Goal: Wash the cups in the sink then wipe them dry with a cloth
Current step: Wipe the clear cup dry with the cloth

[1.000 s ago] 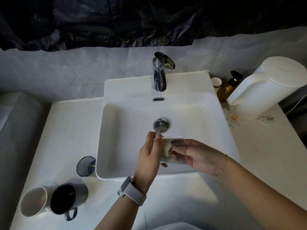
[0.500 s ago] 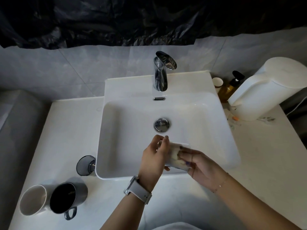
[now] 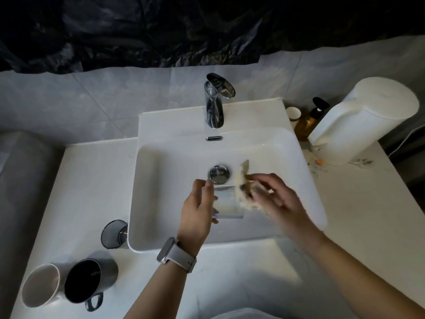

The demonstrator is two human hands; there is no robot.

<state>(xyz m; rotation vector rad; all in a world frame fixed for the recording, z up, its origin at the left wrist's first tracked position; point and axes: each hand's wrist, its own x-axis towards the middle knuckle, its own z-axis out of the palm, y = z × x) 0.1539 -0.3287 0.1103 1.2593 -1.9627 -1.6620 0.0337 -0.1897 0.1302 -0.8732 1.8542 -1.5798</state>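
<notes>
Over the white sink [image 3: 174, 157], my left hand [image 3: 197, 208] holds a clear glass cup [image 3: 226, 202] on its side, mouth toward the right. My right hand [image 3: 276, 199] grips a pale cloth [image 3: 243, 180] just outside the cup's mouth; the hand is blurred by motion. On the counter at the left stand a white cup [image 3: 40, 285], a dark grey mug [image 3: 88, 280] with a handle, and a small grey tumbler [image 3: 114, 234] beside the sink's corner.
A chrome tap [image 3: 215, 102] stands behind the basin, with the drain plug [image 3: 218, 173] below it. At the right back are a white kettle [image 3: 361, 120], an amber pump bottle [image 3: 309, 119] and a paper cup [image 3: 293, 113]. Black plastic sheeting covers the wall above.
My right hand has drawn the cloth out of the glass cup toward the right and up. My left hand keeps the cup over the sink, shifted slightly.
</notes>
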